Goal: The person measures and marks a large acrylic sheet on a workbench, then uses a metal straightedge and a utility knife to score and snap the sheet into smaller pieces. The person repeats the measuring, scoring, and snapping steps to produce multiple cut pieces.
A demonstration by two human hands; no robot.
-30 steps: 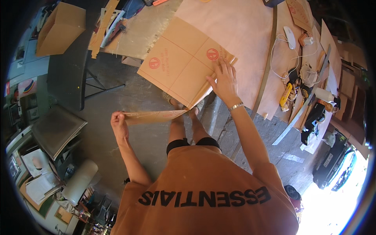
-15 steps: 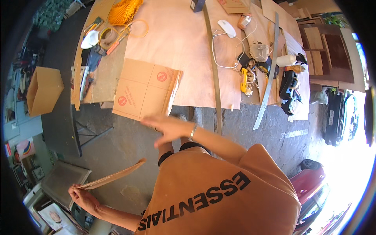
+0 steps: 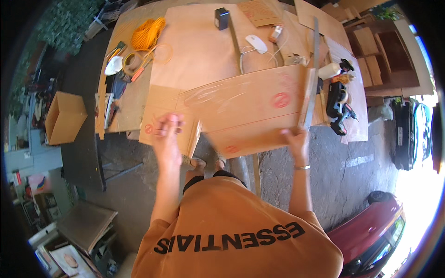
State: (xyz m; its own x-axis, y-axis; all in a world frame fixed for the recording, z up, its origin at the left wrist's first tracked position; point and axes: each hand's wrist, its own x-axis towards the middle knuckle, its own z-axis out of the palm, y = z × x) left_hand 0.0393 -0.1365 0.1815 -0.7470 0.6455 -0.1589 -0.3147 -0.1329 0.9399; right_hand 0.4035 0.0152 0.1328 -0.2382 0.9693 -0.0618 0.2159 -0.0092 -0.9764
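Note:
My right hand (image 3: 296, 139) grips a wide brown cardboard sheet (image 3: 250, 111) by its near right corner, thumb on top. The sheet is tilted over the table's front edge and bears red print and fold lines. My left hand (image 3: 168, 136) is raised left of that sheet, its fingers loosely bent and apart, a little blurred, with nothing visible in them. Behind and below the left hand, another cardboard piece (image 3: 160, 104) lies at the table's front edge, partly covered by the held sheet.
The wooden worktable (image 3: 194, 41) bears orange cord (image 3: 148, 33), a tape roll (image 3: 132, 61), a white mouse (image 3: 256, 43), a dark box (image 3: 222, 18), a long metal ruler (image 3: 316, 46), a spray bottle (image 3: 330, 70) and a black tool (image 3: 337, 102). An open cardboard box (image 3: 65, 118) stands at left.
The thin, edge-on cardboard from my left hand at lower left has swung up in front of me into my right hand. My left hand has moved up beside it; my right hand has moved right.

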